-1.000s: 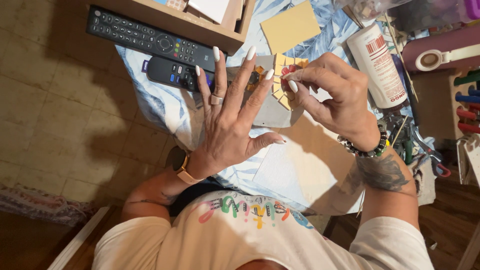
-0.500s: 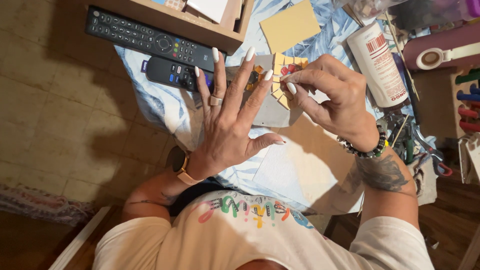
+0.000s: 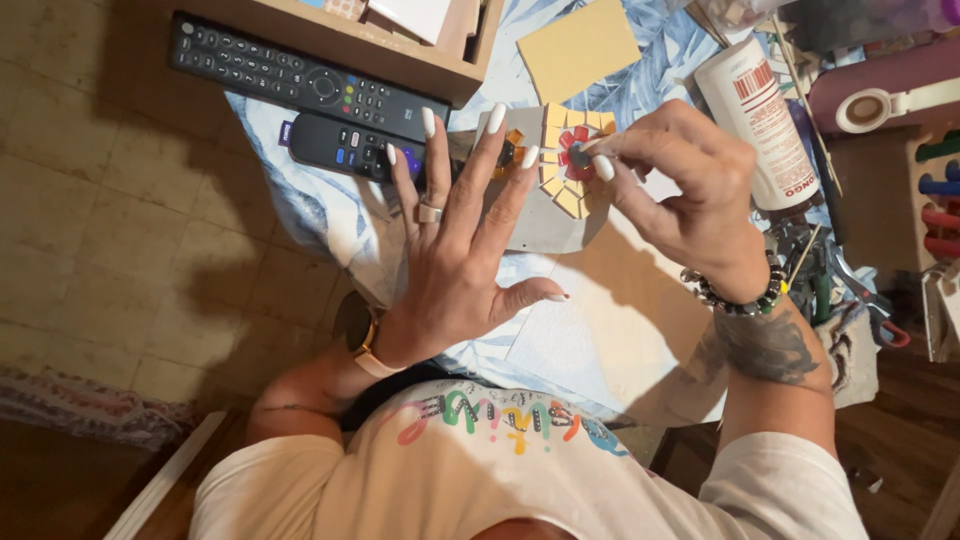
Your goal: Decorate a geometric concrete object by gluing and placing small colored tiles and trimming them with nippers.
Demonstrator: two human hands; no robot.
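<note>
A small mosaic flower [image 3: 570, 160] of red and yellow tiles is partly laid near the far edge of a grey board [image 3: 540, 225] on the table; most of the board is bare. The left hand [image 3: 455, 260] is spread flat on it, empty. The right hand [image 3: 680, 185] is pinched on a small piece at the flower's centre, slightly lower than half a second ago.
</note>
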